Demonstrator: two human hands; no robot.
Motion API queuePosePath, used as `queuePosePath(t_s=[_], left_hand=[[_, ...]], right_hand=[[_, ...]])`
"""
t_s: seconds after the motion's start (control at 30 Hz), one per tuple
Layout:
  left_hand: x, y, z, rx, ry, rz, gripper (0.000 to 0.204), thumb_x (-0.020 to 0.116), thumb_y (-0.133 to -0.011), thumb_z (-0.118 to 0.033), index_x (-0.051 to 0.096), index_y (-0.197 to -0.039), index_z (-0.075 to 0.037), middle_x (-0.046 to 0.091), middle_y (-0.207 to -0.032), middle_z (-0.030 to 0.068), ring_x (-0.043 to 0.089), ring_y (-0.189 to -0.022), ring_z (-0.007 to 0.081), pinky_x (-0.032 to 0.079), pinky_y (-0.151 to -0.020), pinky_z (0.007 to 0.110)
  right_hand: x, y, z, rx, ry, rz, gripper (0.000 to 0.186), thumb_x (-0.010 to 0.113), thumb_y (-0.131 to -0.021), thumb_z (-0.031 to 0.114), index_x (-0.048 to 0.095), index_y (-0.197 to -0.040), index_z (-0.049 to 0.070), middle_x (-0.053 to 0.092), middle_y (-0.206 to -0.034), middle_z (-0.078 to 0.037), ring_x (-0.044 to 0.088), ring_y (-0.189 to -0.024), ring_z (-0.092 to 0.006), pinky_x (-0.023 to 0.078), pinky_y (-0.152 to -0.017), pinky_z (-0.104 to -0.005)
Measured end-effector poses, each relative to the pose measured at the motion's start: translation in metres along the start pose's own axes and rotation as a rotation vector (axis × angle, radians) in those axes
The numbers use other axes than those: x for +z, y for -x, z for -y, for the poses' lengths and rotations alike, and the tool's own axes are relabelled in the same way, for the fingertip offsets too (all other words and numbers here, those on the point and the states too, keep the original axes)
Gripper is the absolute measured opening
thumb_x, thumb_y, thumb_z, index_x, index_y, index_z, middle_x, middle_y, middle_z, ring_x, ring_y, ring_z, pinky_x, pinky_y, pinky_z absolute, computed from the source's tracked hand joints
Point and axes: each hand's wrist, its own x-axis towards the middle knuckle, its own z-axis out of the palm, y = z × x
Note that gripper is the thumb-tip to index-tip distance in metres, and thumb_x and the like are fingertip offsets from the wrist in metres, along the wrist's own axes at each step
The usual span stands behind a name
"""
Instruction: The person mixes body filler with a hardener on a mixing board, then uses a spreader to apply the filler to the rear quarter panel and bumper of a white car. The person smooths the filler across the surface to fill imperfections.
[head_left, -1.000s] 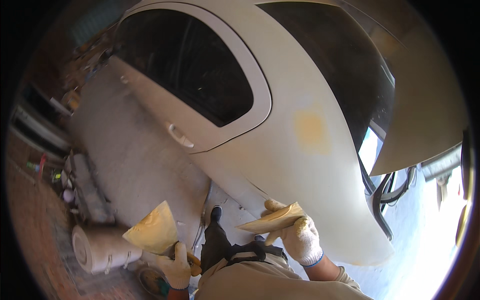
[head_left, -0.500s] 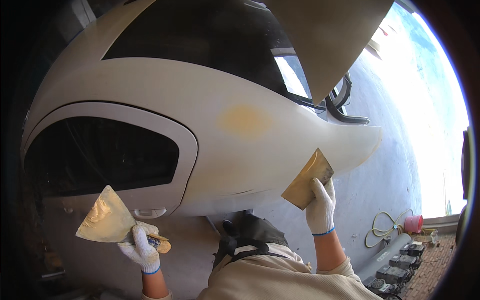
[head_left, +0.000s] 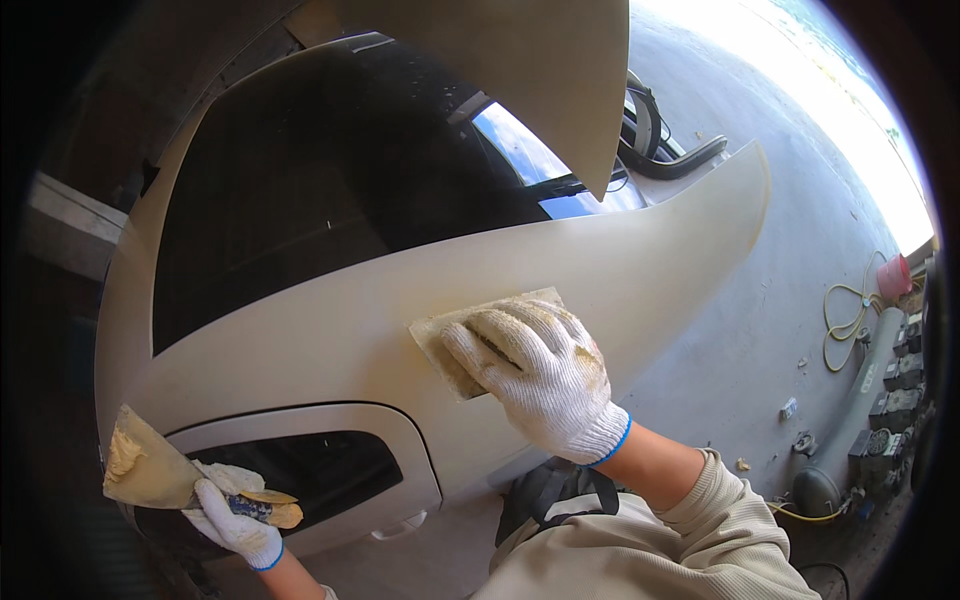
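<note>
My right hand (head_left: 548, 380), in a white knit glove, holds a flat rectangular spreader (head_left: 438, 348). Its fingers lie across the plate, which rests over the white car's rear side panel (head_left: 320, 325); whether its edge touches the paint is hidden. At the lower left, my gloved left hand (head_left: 235, 522) is closed round the handle of a wide putty knife (head_left: 165, 480). Cream-coloured filler (head_left: 126, 455) sits on that blade near its outer end. The yellowish patch on the panel is mostly covered by my right hand and the spreader.
The raised white panel (head_left: 540, 80) hangs over the dark rear window (head_left: 330, 190). A side window (head_left: 340, 470) lies beside my left hand. On the floor at right are a grey cylindrical tank (head_left: 850, 410), a yellow hose (head_left: 830, 340) and a pink bucket (head_left: 893, 275).
My right hand has swung left and forward with the spreader, from beside the car onto its panel. The left hand with the putty knife sits lower and further left. The whole view has shifted.
</note>
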Motion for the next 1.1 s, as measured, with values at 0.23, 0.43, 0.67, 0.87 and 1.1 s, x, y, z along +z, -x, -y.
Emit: queuePosePath(t_s=[0.23, 0.43, 0.67, 0.87, 1.1], left_hand=[[-0.015, -0.097, 0.018, -0.073, 0.122, 0.282, 0.026, 0.049, -0.108, -0.03, 0.052, -0.11, -0.004, 0.047, -0.078, 0.0057, 0.046, -0.063, 0.0166, 0.04, -0.056, 0.031], [0.015, -0.112, 0.004, 0.01, 0.242, 0.208, 0.031, 0.046, -0.107, -0.039, 0.046, -0.085, -0.017, 0.041, -0.068, -0.0036, 0.044, -0.055, 0.0155, 0.036, -0.051, 0.034], [0.034, -0.111, 0.003, 0.09, 0.085, 0.211, 0.033, 0.048, -0.107, -0.04, 0.042, -0.084, -0.018, 0.035, -0.067, -0.0056, 0.039, -0.053, 0.0119, 0.033, -0.05, 0.03], [0.036, -0.108, 0.009, 0.142, 0.067, 0.148, 0.032, 0.051, -0.106, -0.04, 0.045, -0.084, -0.018, 0.035, -0.067, -0.0059, 0.039, -0.052, 0.0116, 0.033, -0.049, 0.029], [0.034, -0.112, 0.013, 0.164, 0.108, 0.195, 0.023, 0.051, -0.107, -0.04, 0.053, -0.1, -0.017, 0.038, -0.072, -0.0065, 0.039, -0.053, 0.011, 0.033, -0.049, 0.028]], right_hand=[[0.028, -0.016, 0.012, 0.073, -0.075, -0.111, 0.047, 0.075, -0.08, 0.013, 0.075, -0.127, 0.02, 0.064, -0.125, -0.007, 0.063, -0.115, -0.0315, 0.053, -0.101, -0.0479], [0.061, 0.006, 0.043, 0.088, -0.025, -0.204, 0.049, 0.081, -0.077, 0.018, 0.075, -0.126, 0.021, 0.061, -0.118, -0.003, 0.064, -0.103, -0.0229, 0.06, -0.082, -0.0384], [0.049, 0.033, 0.046, 0.072, 0.015, -0.113, 0.049, 0.069, -0.083, 0.017, 0.07, -0.132, 0.016, 0.061, -0.118, -0.006, 0.068, -0.101, -0.0236, 0.059, -0.089, -0.0378], [0.028, 0.023, 0.012, 0.337, -0.108, -0.071, 0.048, 0.075, -0.084, 0.023, 0.075, -0.132, 0.026, 0.067, -0.13, -0.005, 0.066, -0.118, -0.0292, 0.053, -0.103, -0.0485], [0.052, 0.025, 0.006, 0.263, -0.02, -0.172, 0.049, 0.077, -0.083, 0.024, 0.076, -0.131, 0.026, 0.068, -0.126, -0.003, 0.067, -0.113, -0.0262, 0.054, -0.099, -0.045]])
